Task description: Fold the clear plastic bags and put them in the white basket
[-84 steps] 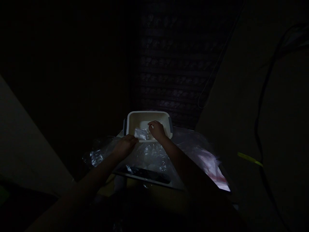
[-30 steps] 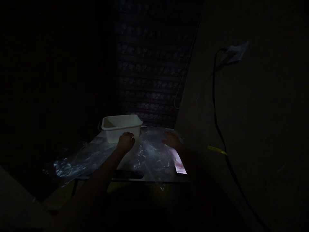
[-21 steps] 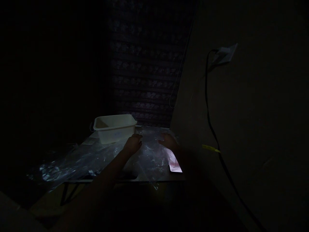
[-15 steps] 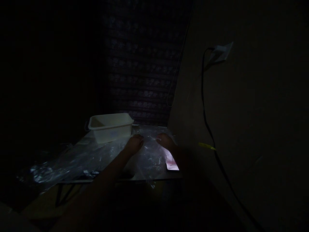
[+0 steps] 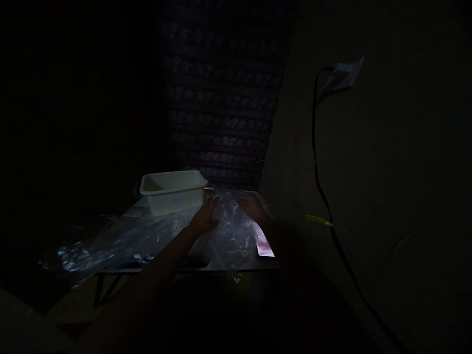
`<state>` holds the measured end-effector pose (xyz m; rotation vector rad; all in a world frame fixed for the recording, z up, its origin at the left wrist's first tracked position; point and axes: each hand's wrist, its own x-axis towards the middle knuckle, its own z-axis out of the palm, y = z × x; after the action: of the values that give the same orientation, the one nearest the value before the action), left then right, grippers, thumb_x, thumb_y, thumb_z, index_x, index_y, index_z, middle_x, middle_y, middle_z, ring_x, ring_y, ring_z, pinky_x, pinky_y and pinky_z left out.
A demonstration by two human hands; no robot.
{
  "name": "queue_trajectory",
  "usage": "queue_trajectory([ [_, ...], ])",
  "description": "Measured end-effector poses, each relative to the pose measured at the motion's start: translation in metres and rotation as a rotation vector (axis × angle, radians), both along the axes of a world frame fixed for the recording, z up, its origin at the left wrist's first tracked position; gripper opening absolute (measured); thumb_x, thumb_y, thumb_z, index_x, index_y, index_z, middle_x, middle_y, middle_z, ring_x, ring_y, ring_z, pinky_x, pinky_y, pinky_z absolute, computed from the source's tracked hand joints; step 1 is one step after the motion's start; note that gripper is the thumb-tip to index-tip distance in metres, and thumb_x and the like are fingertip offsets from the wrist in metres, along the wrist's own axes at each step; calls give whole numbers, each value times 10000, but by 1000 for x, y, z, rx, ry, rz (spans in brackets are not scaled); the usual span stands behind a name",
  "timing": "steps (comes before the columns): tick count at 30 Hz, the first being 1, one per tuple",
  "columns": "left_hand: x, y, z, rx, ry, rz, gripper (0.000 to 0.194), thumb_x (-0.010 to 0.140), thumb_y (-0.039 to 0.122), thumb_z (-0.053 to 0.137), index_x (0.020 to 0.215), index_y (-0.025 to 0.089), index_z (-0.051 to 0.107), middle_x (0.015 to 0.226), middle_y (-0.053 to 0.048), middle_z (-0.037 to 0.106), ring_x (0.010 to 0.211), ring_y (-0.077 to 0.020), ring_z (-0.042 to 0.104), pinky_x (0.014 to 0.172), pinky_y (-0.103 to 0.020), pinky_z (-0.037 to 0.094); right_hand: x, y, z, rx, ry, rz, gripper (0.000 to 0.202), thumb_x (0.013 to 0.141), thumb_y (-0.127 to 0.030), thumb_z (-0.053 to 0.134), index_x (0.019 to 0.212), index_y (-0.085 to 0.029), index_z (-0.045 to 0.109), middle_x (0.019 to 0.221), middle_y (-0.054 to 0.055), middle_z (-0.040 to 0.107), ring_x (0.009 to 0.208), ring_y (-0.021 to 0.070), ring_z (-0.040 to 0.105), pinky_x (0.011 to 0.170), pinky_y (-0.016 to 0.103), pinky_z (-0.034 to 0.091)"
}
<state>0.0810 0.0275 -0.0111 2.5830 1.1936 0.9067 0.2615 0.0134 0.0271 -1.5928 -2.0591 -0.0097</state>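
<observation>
Dimly, in the head view, a clear, crinkled plastic sheet [image 5: 234,233] lies on a pale counter [image 5: 221,265]. At its left side the person's left hand [image 5: 204,218] reaches forward, fingers parted from the thumb and nothing visibly gripped, near a cream rectangular plastic tub [image 5: 175,200]. Across from it, the right hand [image 5: 253,207] has its fingers curled over the sheet; from here I can't tell whether they pinch it. Nearer than that hand glows a pinkish-white rectangular screen [image 5: 264,246].
</observation>
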Motion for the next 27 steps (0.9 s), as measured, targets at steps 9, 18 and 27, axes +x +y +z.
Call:
queue_trajectory([
  [9,3,1,-4,22,-61,-34,796,532,411,561,1184,106,222,1250,-166,181,1149,-261,137,896,-401,216,-10,6,2,-23,123,-23,248,720,-198,359,798,-181,594,850,12,598,793,98,520,687,176,363],
  [18,5,-2,15,-267,-415,-46,443,633,194,399,1071,129,419,1139,-77,415,1045,-168,364,883,-324,274,-6,7,3,-22,125,-44,246,710,-211,364,760,-161,600,807,26,601,750,105,527,643,175,360],
  [27,7,-4,23,-445,-687,-28,437,566,154,426,999,97,444,1077,-105,469,965,-185,446,822,-338,344,-8,5,7,-30,105,-39,281,708,-247,339,624,-142,586,636,21,587,602,98,515,515,168,329],
])
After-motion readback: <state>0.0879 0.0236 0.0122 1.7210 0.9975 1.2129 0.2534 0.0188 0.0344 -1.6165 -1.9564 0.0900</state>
